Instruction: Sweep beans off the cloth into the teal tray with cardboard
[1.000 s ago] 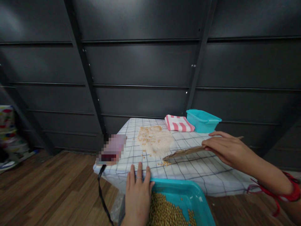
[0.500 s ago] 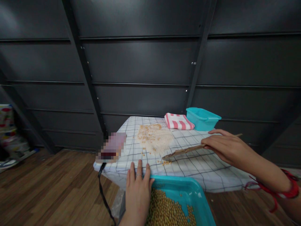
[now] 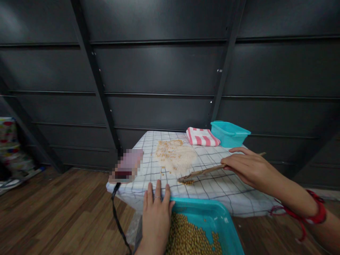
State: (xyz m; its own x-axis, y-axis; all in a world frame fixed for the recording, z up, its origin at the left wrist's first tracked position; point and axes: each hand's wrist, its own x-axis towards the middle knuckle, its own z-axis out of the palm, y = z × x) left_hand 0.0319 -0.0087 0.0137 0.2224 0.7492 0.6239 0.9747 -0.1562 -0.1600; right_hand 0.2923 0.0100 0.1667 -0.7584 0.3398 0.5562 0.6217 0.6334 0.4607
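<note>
My right hand (image 3: 247,168) is closed around a long, thin brown strip (image 3: 203,171), which looks like wood or cardboard. The strip's far end lies low over the checked cloth, partly covering a few yellow soybeans (image 3: 189,182). My left hand (image 3: 156,216) rests with fingers stretched out over the left corner of a turquoise tray (image 3: 225,216). Inside the tray is a heap of soybeans (image 3: 191,237). Beyond both hands, a patch of white rice (image 3: 183,157) mixed with yellow beans spreads over the cloth.
A white checked tablecloth (image 3: 217,193) covers the table. At its back right stand a pink-and-white folded towel (image 3: 203,137) and a turquoise basin (image 3: 231,138). A blurred-out flat item (image 3: 127,164) with a black strap (image 3: 117,216) lies at the left edge. A dark panelled wall (image 3: 159,71) rises behind.
My right hand has moved left with the brown strip, whose tip now covers more of the small group of soybeans. My left hand has stayed at the tray.
</note>
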